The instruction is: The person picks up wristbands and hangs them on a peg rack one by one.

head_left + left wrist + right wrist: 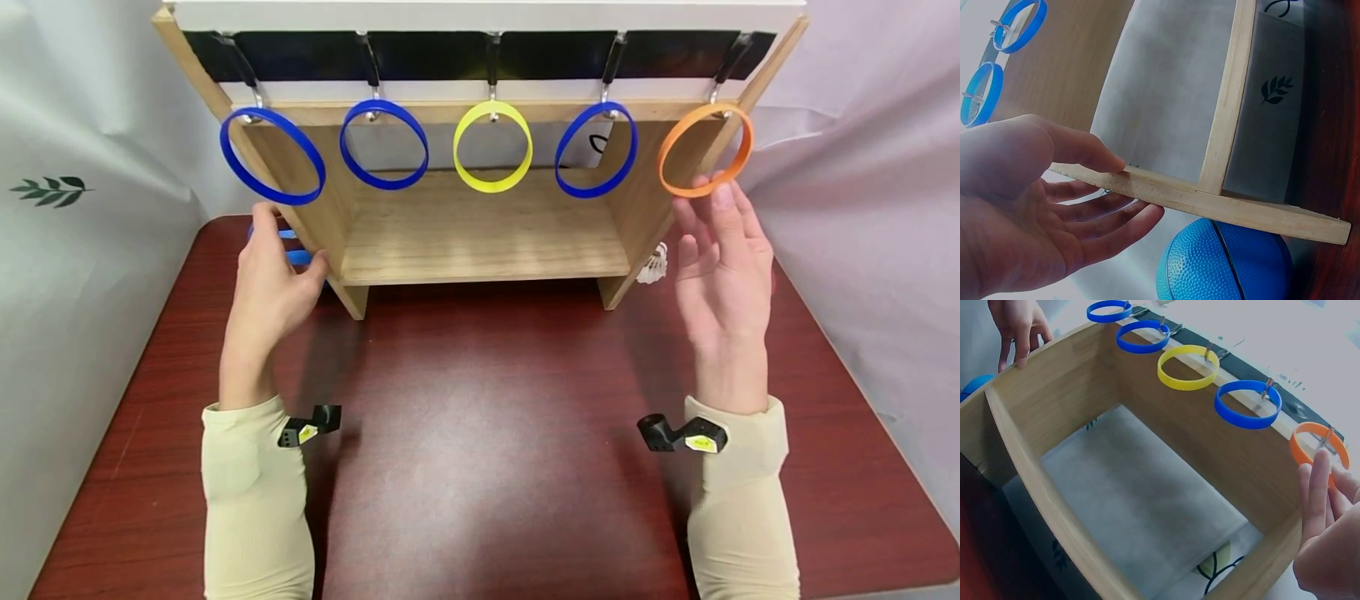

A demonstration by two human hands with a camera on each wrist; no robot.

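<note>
A wooden rack (487, 225) stands on the table with a row of wristbands hanging from hooks along its upper front. At its left side panel my left hand (273, 287) holds the edge, thumb inside and fingers outside, as the left wrist view shows. My right hand (723, 275) reaches up on the right and pinches the lower rim of the orange wristband (747, 146), which still hangs at its hook. Between the hands hang a yellow wristband (495, 187) and blue wristbands (288, 198), one of them beside the orange one (1247, 420).
A blue ball (1222, 262) sits outside the rack's left panel, partly hidden. Beyond the right panel lies a white shuttlecock (654, 263). The dark red table (487, 400) extends in front, and pale cloth (97, 142) hangs around it.
</note>
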